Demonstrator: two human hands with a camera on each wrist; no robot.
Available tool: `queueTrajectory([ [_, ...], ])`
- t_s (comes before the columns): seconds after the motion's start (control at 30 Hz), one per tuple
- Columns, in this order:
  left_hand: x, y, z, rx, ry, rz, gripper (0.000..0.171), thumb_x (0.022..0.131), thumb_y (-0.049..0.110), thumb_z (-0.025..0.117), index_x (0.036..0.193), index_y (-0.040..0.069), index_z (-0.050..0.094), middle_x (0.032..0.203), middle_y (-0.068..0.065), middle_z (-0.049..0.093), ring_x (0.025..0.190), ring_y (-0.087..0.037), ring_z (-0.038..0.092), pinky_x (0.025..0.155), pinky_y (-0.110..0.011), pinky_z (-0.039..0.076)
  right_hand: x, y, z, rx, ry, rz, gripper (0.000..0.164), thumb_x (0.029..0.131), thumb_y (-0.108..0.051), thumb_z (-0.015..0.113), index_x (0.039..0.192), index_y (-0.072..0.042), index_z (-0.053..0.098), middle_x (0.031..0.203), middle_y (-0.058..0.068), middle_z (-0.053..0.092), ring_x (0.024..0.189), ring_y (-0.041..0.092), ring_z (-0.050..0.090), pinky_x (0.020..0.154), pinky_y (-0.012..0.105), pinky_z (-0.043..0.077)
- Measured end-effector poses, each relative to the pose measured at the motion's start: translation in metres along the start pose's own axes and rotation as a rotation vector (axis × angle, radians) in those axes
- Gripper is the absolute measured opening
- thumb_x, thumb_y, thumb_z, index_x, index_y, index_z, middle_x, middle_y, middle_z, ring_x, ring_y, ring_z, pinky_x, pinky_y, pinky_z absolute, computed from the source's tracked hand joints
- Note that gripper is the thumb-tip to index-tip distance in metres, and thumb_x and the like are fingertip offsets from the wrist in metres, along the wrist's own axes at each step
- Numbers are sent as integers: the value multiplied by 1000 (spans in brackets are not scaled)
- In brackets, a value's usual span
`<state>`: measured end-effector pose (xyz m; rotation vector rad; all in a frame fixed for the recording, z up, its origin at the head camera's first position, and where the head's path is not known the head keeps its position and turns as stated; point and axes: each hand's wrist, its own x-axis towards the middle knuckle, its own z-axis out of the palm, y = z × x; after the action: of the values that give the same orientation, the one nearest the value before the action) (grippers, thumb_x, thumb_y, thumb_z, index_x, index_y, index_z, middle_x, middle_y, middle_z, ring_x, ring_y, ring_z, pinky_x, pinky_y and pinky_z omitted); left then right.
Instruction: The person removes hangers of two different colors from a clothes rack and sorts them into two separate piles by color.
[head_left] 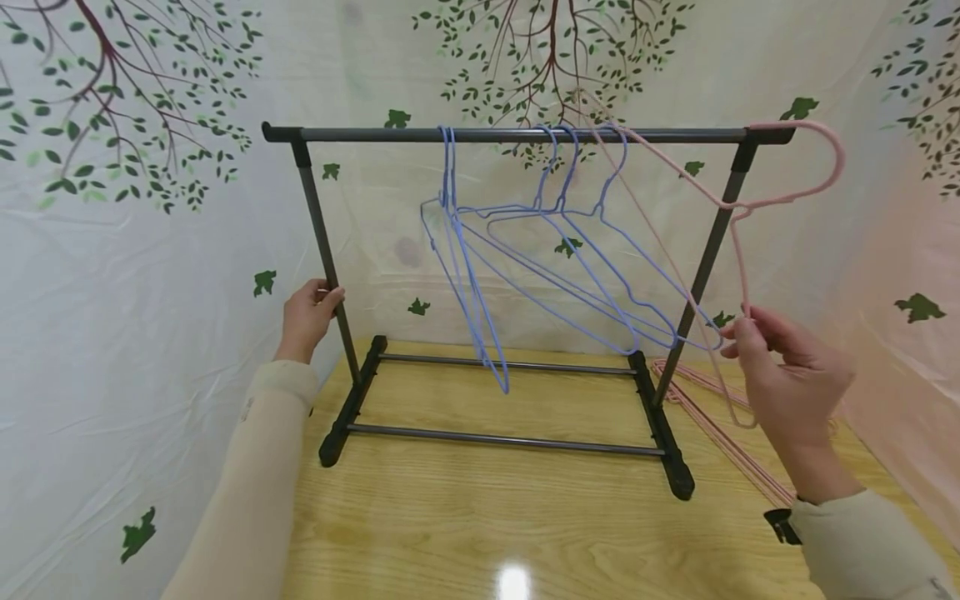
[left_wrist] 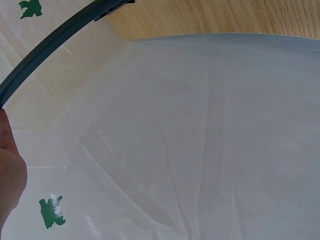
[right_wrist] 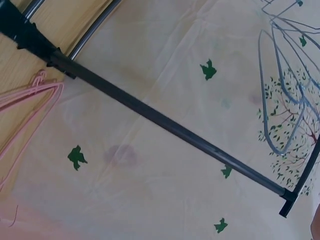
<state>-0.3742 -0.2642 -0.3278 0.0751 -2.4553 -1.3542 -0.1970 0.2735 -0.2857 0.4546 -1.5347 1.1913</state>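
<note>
A black clothes rack (head_left: pixel 375 134) stands on the table. My left hand (head_left: pixel 307 318) grips its left post (head_left: pixel 318 225) at about mid-height, fingers behind and thumb in front. At the right, my right hand (head_left: pixel 798 379) pinches a pink hanger (head_left: pixel 842 162) by its wire between thumb and fingers. That hanger is tilted, its hook out past the rail's right end and its body overlapping the right post in the head view. Several blue hangers (head_left: pixel 574 167) hang from the rail, in one bunch left of centre and another to the right. Only an edge of each hand shows in its wrist view.
A pile of pink hangers (head_left: pixel 731 446) lies on the wooden table (head_left: pixel 480 517), beside the rack's right foot (head_left: pixel 678 479). White cloth (left_wrist: pixel 190 125) printed with branches and green leaves stands behind and at the sides. The rack's left foot (head_left: pixel 330 450) sits near the table's left edge.
</note>
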Motion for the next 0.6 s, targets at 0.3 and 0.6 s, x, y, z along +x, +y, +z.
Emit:
queueTrajectory([
  [0.3,0,-1,0,5,6,10,48,104,42,49,130,3,54,124,-20,61,110,-36,60,95,-49,47,10,5,-21,-39,77,34,17,88,4,66,98,16,71,78,1,74,58,1,64,63,10,51],
  [0.6,0,0,0,24,8,4,46,104,40,49,130,3,54,124,-21,62,109,-36,60,94,-49,47,21,5,-46,111,165,45,17,88,10,63,99,24,66,80,4,74,63,6,67,61,11,51],
])
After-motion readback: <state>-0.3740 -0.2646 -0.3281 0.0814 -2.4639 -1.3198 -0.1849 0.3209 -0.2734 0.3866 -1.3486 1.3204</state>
